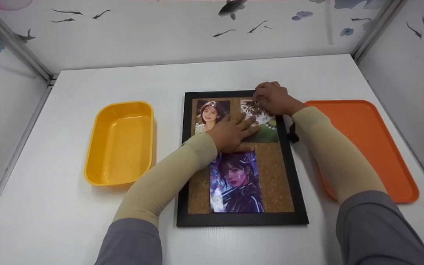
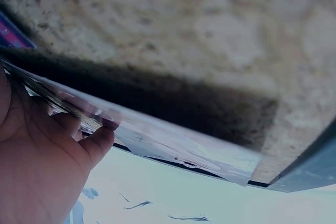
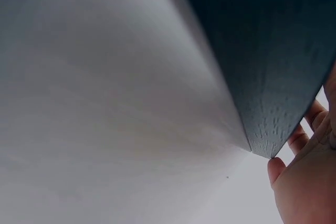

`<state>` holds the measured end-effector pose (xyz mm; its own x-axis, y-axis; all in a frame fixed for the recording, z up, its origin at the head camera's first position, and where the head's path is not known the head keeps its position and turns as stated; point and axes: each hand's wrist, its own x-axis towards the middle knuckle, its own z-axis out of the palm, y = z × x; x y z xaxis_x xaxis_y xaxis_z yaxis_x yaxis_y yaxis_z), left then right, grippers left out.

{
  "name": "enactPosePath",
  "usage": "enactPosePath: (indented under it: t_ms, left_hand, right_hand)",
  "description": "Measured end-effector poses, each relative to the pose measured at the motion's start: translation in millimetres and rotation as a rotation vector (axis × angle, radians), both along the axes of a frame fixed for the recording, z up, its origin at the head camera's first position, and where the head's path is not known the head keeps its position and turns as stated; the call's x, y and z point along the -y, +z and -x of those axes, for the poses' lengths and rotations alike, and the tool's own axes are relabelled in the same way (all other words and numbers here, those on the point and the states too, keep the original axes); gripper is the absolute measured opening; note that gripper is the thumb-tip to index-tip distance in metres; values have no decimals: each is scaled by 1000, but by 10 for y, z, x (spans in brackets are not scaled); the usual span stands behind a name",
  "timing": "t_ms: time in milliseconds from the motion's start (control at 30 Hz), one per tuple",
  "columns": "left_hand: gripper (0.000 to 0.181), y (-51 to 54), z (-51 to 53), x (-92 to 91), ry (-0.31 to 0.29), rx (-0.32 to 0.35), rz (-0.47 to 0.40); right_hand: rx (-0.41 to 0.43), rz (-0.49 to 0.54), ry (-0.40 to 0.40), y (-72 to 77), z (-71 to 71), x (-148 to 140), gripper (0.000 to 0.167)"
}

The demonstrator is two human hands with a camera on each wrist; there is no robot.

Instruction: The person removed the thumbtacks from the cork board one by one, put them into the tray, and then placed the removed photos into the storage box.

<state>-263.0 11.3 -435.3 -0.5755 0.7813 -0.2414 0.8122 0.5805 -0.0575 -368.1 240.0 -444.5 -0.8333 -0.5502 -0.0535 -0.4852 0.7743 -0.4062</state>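
Observation:
A black-framed cork board (image 1: 276, 176) lies on the white table. My left hand (image 1: 231, 134) spreads its fingers over the lower left of a tiger photo (image 1: 263, 134), its thumb near the top of a purple portrait print (image 1: 236, 187). In the left wrist view that photo (image 2: 210, 158) lies flat beyond the left hand (image 2: 47, 150). My right hand (image 1: 274, 98) bends over the frame's upper right, fingers curled at the tiger photo's top edge. A small pale thing (image 1: 255, 104) shows at its fingertips, too small to name. In the right wrist view the right hand (image 3: 307, 182) is beside the dark frame (image 3: 273, 66).
Another portrait photo (image 1: 209, 115) lies at the board's upper left, with a small white spot near its top. A yellow bin (image 1: 118, 147) stands left of the board. An orange tray (image 1: 363, 136) lies to the right, partly under the right forearm. Patterned white panels enclose the table's back and sides.

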Motion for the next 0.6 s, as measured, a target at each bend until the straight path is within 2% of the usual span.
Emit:
enactPosePath:
  t_ms: [433, 600]
  left_hand:
    - [73, -10, 7, 3, 12, 25, 4]
    - [73, -2, 5, 0, 10, 15, 4]
  right_hand:
    - [-23, 31, 20, -34, 6, -8, 16]
    - [-23, 23, 17, -20, 6, -6, 17]
